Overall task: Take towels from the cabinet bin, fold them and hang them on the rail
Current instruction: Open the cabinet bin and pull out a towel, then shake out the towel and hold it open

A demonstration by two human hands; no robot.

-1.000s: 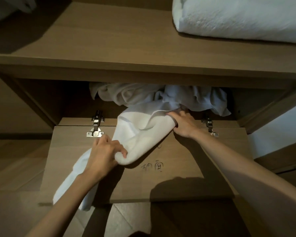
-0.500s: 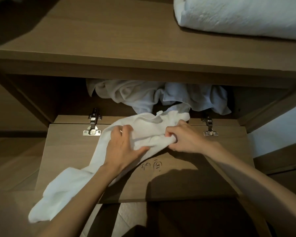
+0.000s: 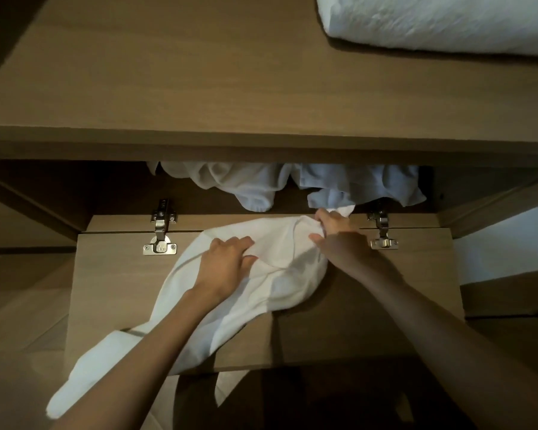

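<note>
Dim wooden cabinet (image 3: 494, 193), with its drop-down door (image 3: 401, 305) folded out flat like a little table. Up close: left hand (image 3: 222, 265) palm-down on the white towel (image 3: 286, 274), fingers (image 3: 236, 243) curled in with the thumb tucked toward them, pinching up a ridge of cloth. Across from it, right hand (image 3: 336, 235) with fingers (image 3: 322, 217) hooked round the towel's far end, a small tuft of cloth poking out past the knuckles. Both grips closed on that same towel, no slack fingers on either side.

Between the two sets of fingers, a short stretch of towel lying on the door. Back from the left fingers, the rest of it trailing under the left forearm, spilling off the door's near edge and hanging toward the floor (image 3: 19, 305), with a thin dark stripe near the loose end.

Off to the outside of the left fingers, a metal hinge (image 3: 160, 235). Right beside the right knuckles, a second hinge (image 3: 382, 232), close, but can't tell if touching.

Straight past the fingertips, inside the dark opening, a crumpled heap of more towels (image 3: 249, 187), whitish on the left and bluish-grey on the right, one lobe drooping almost down to the right-hand fingers.

Further out and above, a broad shelf top (image 3: 199, 88) with a thick folded white bundle (image 3: 432, 23) at its far right corner, well apart from both hands.
</note>
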